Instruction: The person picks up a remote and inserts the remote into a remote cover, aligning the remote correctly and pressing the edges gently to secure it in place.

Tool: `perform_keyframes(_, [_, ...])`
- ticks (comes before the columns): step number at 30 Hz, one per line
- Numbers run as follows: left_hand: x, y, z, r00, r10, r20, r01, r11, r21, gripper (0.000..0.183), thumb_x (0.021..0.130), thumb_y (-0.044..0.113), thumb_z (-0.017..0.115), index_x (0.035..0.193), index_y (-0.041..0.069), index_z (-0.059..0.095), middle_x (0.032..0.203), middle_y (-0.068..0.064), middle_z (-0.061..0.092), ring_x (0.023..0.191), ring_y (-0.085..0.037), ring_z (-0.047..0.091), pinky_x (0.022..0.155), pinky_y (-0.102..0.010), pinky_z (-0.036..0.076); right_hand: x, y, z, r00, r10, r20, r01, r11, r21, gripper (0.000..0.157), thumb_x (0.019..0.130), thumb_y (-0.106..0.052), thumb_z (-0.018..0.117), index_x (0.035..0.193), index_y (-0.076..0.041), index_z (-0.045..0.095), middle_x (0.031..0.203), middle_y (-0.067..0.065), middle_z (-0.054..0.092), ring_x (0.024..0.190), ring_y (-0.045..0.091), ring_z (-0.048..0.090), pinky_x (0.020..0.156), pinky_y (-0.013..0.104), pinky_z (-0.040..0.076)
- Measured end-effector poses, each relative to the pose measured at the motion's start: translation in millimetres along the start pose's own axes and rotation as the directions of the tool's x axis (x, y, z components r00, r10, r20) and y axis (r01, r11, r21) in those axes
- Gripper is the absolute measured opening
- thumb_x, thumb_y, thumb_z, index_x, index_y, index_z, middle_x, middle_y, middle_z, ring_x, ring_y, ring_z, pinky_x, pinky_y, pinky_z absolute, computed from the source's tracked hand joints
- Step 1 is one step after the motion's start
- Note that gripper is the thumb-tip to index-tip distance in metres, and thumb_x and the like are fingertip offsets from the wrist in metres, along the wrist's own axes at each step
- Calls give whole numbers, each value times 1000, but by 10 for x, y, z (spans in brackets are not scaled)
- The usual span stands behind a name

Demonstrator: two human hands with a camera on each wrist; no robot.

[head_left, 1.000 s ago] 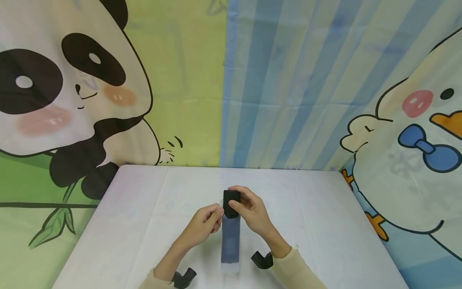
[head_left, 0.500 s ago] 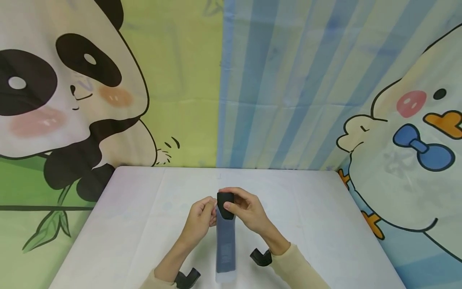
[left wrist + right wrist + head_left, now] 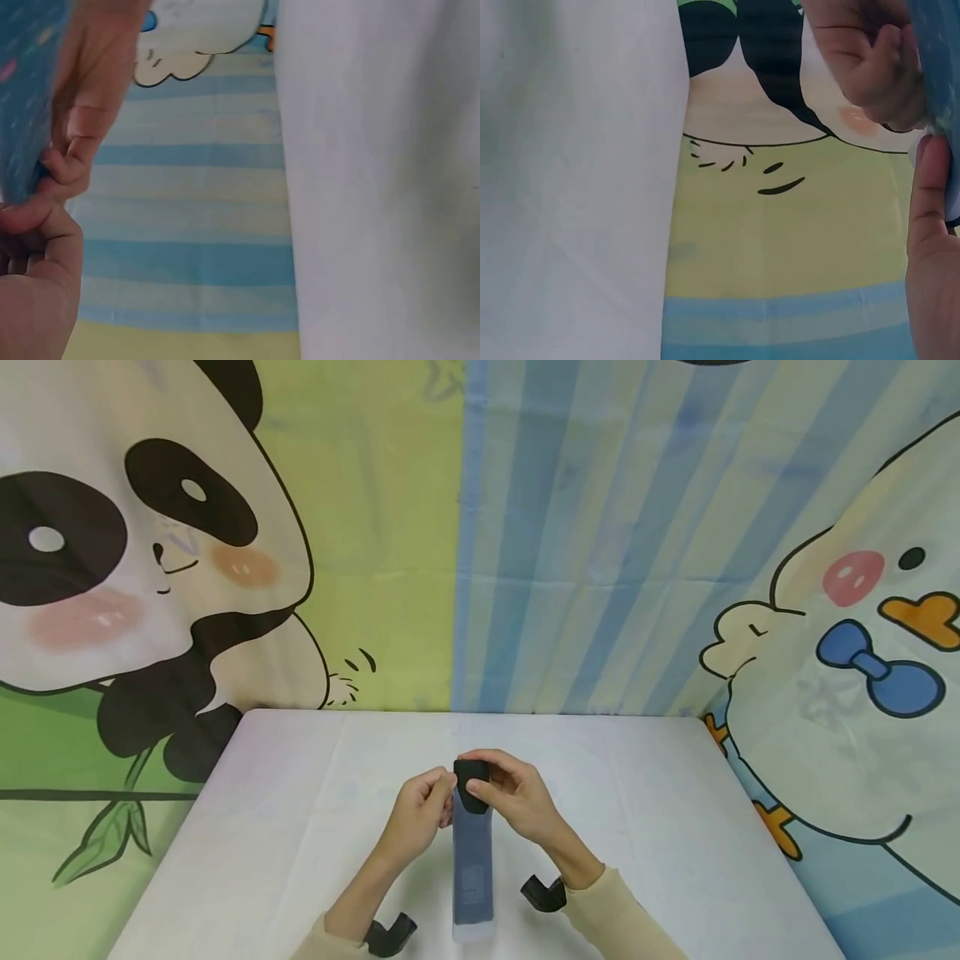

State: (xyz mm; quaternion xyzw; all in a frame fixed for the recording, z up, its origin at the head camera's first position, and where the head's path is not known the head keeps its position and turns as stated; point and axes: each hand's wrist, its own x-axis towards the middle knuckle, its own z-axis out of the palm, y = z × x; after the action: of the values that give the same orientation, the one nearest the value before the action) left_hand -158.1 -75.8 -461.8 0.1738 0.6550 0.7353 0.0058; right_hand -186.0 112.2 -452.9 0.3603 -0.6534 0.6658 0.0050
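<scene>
We see the right hand (image 3: pixel 521 797) gripping the black end-piece (image 3: pixel 468 800) from its right side, thumb flat across the front and a finger over the top edge. The left hand (image 3: pixel 422 810), its fingers curled in, pinches the left edge of the same end, as the left wrist view bears out. Both hands therefore meet at the far end of a long, narrow blue-grey packet (image 3: pixel 473 868), the right with the fuller hold and the left only at the edge.

From our two hands the packet's long axis runs back toward the person, down between the forearms, to a pale lower end that neither hand touches. Seen from the wrists, its surface is blue with small coloured flecks. We cannot tell whether that lower end rests on the white table (image 3: pixel 615 793) or hangs above it.

Farther out, a black bracket sits at each wrist, the left one (image 3: pixel 392 937) and the right one (image 3: pixel 543 895), and beyond the table stands a striped cloth backdrop (image 3: pixel 585 527).
</scene>
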Motion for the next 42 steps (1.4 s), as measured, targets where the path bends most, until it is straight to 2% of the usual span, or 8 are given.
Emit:
perform_keyframes(5, [-105,-103,-56,997,5,82,-19,985,170,29,107,20,50,82,7,52,67,-3,49,57,-11,46,51,-24,41,-40,28,-14,997,-53,-54,52,998,-26,36,94,10,63,129,6,58,117,23,59,96,23,64,78,30,56])
perform_keyframes(8, [-143,-145,-74,996,-20,82,0,971,240,14,104,24,59,104,11,53,76,-2,56,62,-11,54,55,-25,46,-43,48,-1,995,-79,-62,78,997,-26,38,93,12,63,131,7,57,117,24,56,99,26,64,79,31,56])
perform_keyframes(14, [-143,-166,-61,999,9,40,-19,969,245,54,97,26,69,142,14,41,74,1,64,55,-8,50,53,-23,42,-64,72,17,998,-23,-67,20,999,-45,39,99,7,56,138,3,53,127,22,53,103,25,64,79,29,55])
perform_keyframes(23, [-124,-152,-70,994,108,4,-107,977,185,71,96,16,71,155,29,34,57,3,44,46,-7,30,43,-26,30,-200,149,-41,987,78,-139,-78,997,9,35,103,1,53,137,8,47,118,22,55,87,25,63,75,38,56])
perform_keyframes(31, [-118,-106,-114,990,132,39,-137,970,201,76,96,12,70,157,32,30,54,5,30,45,-7,25,42,-27,26,-344,201,-48,991,132,-18,-133,990,-48,8,104,-1,51,106,1,59,81,20,60,70,36,58,66,36,55])
perform_keyframes(34, [-114,-88,-137,989,120,85,-134,973,186,73,96,11,69,157,28,33,54,4,29,44,-8,24,42,-27,26,-345,179,-67,988,126,94,-122,991,-49,13,105,1,47,95,0,55,76,20,57,66,34,56,63,35,52])
perform_keyframes(38, [-90,-75,-191,988,33,151,-64,976,206,70,97,15,70,155,31,35,54,3,33,44,-8,27,44,-26,28,-304,66,-78,973,68,219,-63,998,-31,20,103,11,39,88,2,47,71,20,50,58,32,48,54,32,46])
perform_keyframes(42, [-47,-38,-240,967,-66,244,22,983,181,70,98,18,68,155,36,31,61,0,52,49,-10,45,51,-25,39,-321,78,-55,979,33,199,-28,999,-24,26,101,16,37,83,0,45,65,15,43,54,26,39,51,31,38])
